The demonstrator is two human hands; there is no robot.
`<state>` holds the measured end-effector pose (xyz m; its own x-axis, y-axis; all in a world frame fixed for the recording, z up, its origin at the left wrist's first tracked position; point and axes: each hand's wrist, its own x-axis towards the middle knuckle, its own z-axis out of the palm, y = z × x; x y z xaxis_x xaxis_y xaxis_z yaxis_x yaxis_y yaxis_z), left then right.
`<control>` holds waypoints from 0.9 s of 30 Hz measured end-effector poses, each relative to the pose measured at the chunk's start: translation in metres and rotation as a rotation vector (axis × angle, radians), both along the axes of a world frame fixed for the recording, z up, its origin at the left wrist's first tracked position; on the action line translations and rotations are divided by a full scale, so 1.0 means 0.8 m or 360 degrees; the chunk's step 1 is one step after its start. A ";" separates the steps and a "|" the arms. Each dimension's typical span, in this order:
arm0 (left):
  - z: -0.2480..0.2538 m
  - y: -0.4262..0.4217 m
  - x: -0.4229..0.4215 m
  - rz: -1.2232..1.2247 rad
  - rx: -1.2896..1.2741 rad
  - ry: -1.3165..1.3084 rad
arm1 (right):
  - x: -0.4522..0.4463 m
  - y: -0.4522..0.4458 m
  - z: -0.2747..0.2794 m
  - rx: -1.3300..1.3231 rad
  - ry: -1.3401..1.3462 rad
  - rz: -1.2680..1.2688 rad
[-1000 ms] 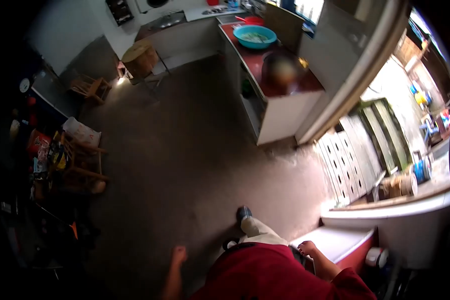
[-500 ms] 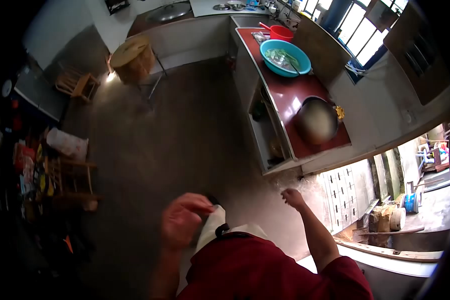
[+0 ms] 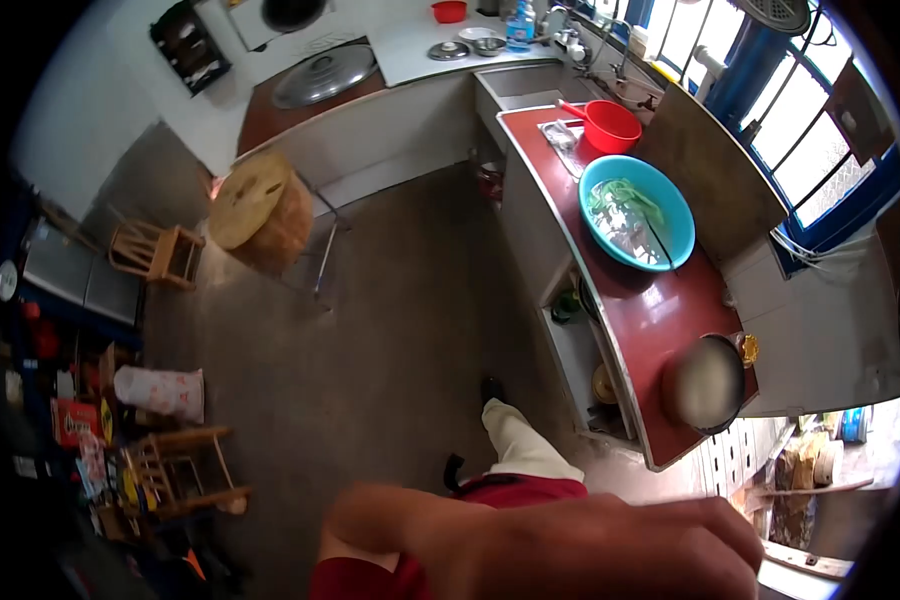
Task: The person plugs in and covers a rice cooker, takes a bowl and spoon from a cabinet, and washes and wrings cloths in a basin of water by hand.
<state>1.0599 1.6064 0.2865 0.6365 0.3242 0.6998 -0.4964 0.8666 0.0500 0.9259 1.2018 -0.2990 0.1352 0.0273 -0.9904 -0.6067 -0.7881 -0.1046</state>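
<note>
My left hand [image 3: 610,545] is large and blurred at the bottom of the view, close to the camera. Its forearm comes from the red sleeve at lower left and crosses in front of my body. The fingers are smeared and partly cut off by the frame, so their grip cannot be made out. No sign of my right hand shows. Beyond the left hand, on the red counter [image 3: 625,315], stands a dark round pot [image 3: 708,385] with a pale blurred middle. A turquoise basin [image 3: 684,215] holds water and green leafy vegetables [image 3: 625,200].
A red dipper [image 3: 610,125] stands behind the basin, near the sink [image 3: 520,88]. A round wooden block [image 3: 250,205] rests on a metal-legged stand at left. Wooden chairs [image 3: 160,250] and a white sack [image 3: 160,392] line the left side. A metal lid [image 3: 328,77] lies at the back.
The counter, basin and pot appear nearer and lower in the view. My left hand has swung up and across to the right, close to the camera. My right hand has left the view.
</note>
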 end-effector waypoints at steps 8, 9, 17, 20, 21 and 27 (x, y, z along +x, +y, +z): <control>0.003 0.188 0.205 0.0227 0.0577 -0.0065 | 0.531 0.307 0.072 0.0158 -0.1329 0.0167; 0.007 0.204 0.219 0.0226 0.0592 -0.0069 | 0.582 0.373 0.133 0.0478 -0.1377 -0.0142; 0.014 0.394 0.399 0.0220 0.0583 0.0022 | 0.767 0.629 0.245 0.0671 -0.1356 -0.0142; 0.015 0.466 0.474 0.0163 0.0564 0.0091 | 0.795 0.676 0.231 0.0672 -0.1089 -0.0331; 0.014 0.481 0.490 0.0144 0.0532 0.0045 | 0.804 0.688 0.224 0.0717 -0.1040 -0.0432; 0.000 0.571 0.599 -0.0318 0.0196 0.0356 | 0.914 0.789 0.245 0.0731 -0.0951 -0.0576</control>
